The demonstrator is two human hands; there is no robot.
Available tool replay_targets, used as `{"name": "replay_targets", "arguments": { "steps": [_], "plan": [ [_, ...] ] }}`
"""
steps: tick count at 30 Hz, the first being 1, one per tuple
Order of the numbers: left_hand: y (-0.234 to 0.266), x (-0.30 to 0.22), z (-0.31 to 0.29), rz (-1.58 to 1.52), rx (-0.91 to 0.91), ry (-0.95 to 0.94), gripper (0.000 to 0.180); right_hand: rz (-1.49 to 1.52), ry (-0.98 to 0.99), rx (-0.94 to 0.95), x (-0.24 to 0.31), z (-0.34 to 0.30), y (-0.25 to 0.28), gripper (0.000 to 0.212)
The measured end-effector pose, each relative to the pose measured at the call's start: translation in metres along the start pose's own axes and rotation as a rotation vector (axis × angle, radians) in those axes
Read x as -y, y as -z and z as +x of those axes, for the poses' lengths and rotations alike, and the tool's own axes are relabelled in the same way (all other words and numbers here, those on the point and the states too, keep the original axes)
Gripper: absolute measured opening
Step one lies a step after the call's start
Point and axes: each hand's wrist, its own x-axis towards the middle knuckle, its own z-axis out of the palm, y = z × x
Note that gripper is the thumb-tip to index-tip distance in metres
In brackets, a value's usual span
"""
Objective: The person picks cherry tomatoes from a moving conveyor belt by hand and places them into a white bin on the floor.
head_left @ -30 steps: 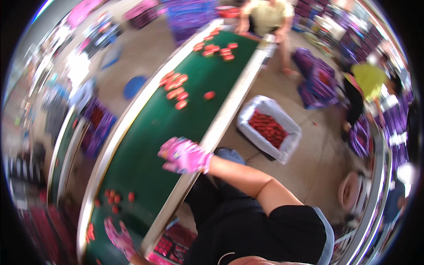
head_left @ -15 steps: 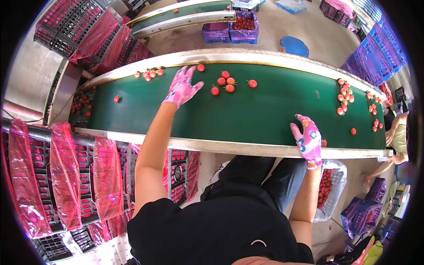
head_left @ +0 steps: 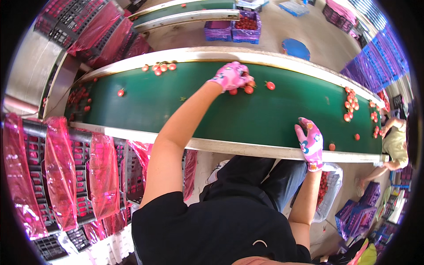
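Small red cherry tomatoes lie in groups on a green conveyor belt [head_left: 265,119]. My left hand [head_left: 232,76], in a pink flowered glove, is at the far side of the belt with its fingers curled over a cluster of them. Some of that cluster is hidden; one cherry tomato [head_left: 249,89] shows just below the fingers. A lone cherry tomato [head_left: 270,85] lies to the right. My right hand [head_left: 311,143], gloved alike, rests at the near rail with thumb and fingers apart, holding nothing visible. Beside it sits another cherry tomato [head_left: 332,146].
A white rail [head_left: 247,148] borders the near side of the belt. Below my right hand stands a lined crate [head_left: 332,185] of tomatoes. Black crates with pink film [head_left: 104,176] stand at left. A co-worker [head_left: 395,143] is at the right end.
My left hand has moved right and closed over the middle cluster. My right hand has hardly moved. The tomatoes on the belt appear shifted slightly right.
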Motion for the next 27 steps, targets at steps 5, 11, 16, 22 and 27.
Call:
{"name": "replay_targets", "arguments": {
  "steps": [5, 11, 16, 22, 27],
  "plan": [
    [-0.015, -0.029, -0.012, -0.03, 0.318, -0.101, 0.022, 0.05, 0.009, 0.017, -0.009, -0.002, -0.002, 0.027],
    [-0.017, 0.009, -0.012, -0.719, 0.171, -0.237, 0.024, 0.189, -0.087, 0.041, -0.001, 0.001, 0.002, 0.027],
    [0.038, 0.042, -0.027, -1.622, -0.1, -0.297, 0.007, 0.244, -0.119, 0.038, -0.003, 0.0, 0.005, 0.027],
    [0.097, 0.124, -0.062, -0.555, -0.946, 0.152, 0.019, 0.256, -0.102, 0.014, 0.002, 0.0, 0.007, 0.026],
    [0.131, 0.182, -0.05, 0.008, -0.725, 0.241, 0.044, 0.319, -0.129, 0.011, 0.003, 0.0, 0.007, 0.025]
  ]
}}
